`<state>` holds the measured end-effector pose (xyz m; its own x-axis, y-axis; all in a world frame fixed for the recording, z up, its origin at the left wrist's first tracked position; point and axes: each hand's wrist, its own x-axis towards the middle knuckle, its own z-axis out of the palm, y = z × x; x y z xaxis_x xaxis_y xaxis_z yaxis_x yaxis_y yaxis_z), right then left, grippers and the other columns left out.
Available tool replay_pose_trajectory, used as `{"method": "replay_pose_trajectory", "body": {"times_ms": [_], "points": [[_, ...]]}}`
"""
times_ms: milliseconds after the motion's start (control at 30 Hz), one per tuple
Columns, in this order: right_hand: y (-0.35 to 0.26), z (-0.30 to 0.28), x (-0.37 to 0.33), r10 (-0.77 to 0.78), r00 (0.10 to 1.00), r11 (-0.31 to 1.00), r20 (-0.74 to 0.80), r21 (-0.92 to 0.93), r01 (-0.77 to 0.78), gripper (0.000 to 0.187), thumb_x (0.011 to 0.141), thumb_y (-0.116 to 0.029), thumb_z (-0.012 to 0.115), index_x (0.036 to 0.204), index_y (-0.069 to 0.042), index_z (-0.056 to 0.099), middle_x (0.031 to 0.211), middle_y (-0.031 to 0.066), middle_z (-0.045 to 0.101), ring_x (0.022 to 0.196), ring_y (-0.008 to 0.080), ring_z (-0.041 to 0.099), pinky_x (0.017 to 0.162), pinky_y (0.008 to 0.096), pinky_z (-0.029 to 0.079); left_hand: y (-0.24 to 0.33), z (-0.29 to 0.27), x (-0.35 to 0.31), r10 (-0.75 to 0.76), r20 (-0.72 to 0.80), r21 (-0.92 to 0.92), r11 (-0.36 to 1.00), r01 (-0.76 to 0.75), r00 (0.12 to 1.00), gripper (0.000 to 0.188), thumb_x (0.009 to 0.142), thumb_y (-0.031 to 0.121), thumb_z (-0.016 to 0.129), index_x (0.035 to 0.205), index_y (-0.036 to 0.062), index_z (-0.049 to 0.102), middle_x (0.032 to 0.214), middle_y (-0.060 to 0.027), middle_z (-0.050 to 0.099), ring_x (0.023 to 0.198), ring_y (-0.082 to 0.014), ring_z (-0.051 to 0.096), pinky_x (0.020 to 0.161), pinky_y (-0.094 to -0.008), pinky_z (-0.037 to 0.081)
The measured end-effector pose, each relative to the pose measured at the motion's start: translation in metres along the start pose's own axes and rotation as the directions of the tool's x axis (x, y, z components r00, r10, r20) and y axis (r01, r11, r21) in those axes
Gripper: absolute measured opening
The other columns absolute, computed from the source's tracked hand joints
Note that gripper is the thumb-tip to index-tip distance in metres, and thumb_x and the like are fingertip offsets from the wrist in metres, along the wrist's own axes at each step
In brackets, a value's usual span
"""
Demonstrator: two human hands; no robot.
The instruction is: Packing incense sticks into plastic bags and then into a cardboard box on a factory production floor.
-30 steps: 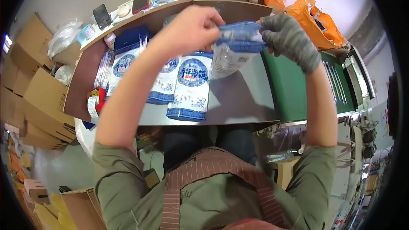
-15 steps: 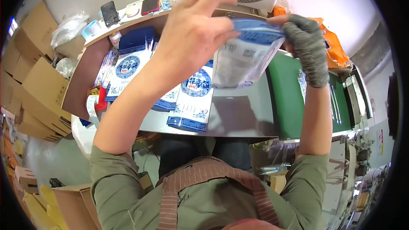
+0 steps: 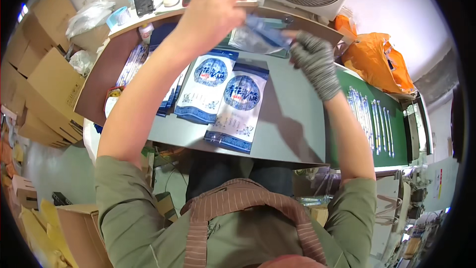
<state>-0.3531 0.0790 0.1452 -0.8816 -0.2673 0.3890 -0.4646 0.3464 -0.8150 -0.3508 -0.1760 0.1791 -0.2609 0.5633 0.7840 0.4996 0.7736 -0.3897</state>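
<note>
Pouches (image 3: 224, 100) are laid overlapped on the desk (image 3: 285, 134), faces up, ready for picking. One clear pouch (image 3: 258, 37) is held above them, pinched by the bare left hand (image 3: 215, 12) and gloved right hand (image 3: 313, 62), probably for opening.

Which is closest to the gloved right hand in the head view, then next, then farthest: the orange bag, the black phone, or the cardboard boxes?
From the right hand:
1. Orange bag, just to its right.
2. Black phone, across the table's far left end.
3. Cardboard boxes, stacked past the table's left edge.
</note>
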Motion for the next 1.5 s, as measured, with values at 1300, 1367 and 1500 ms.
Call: {"method": "replay_pose_trajectory", "body": {"times_ms": [1300, 1367, 1500], "points": [[0.05, 0.057, -0.166, 0.354, 0.638, -0.227, 0.684, 0.724, -0.651, 0.086, 0.083, -0.076, 0.04, 0.13, -0.005, 0.041, 0.127, 0.0278, 0.052, 0.108, 0.0407, 0.058, 0.086, 0.052, 0.051, 0.092, -0.043, -0.002, -0.311, 0.218, -0.648, 0.663, 0.375, 0.925, 0.007, 0.085, 0.002, 0.063, 0.084, -0.0026, 0.058, 0.086, -0.0126, 0.064, 0.072, -0.0289, 0.061, 0.062, -0.0326, 0.047], [0.046, 0.056, -0.158, 0.089, 0.751, -0.297, 0.654, 0.737, -0.607, 0.093, 0.084, -0.076, 0.035, 0.143, -0.003, 0.028, 0.142, 0.0287, 0.038, 0.123, 0.041, 0.048, 0.095, 0.0555, 0.045, 0.099, -0.064, 0.006, -0.265, 0.313, -0.608, 0.682, 0.407, 0.912, 0.008, 0.085, 0.002, 0.064, 0.082, -0.0015, 0.057, 0.083, -0.0108, 0.063, 0.072, -0.0262, 0.061, 0.063, -0.0294, 0.047], [-0.05, 0.021, -0.17, 0.22, 0.632, -0.411, 0.743, 0.658, -0.631, 0.069, 0.084, -0.044, 0.058, 0.135, -0.001, 0.041, 0.134, 0.0227, 0.048, 0.115, 0.0311, 0.056, 0.089, 0.0407, 0.051, 0.167, -0.13, -0.026, -0.045, 0.342, -0.802, 0.507, 0.316, 0.939, 0.02, 0.069, 0.001, 0.065, 0.088, 0.0048, 0.059, 0.091, -0.0104, 0.062, 0.082, -0.0264, 0.063, 0.066, -0.0366, 0.052]]}}
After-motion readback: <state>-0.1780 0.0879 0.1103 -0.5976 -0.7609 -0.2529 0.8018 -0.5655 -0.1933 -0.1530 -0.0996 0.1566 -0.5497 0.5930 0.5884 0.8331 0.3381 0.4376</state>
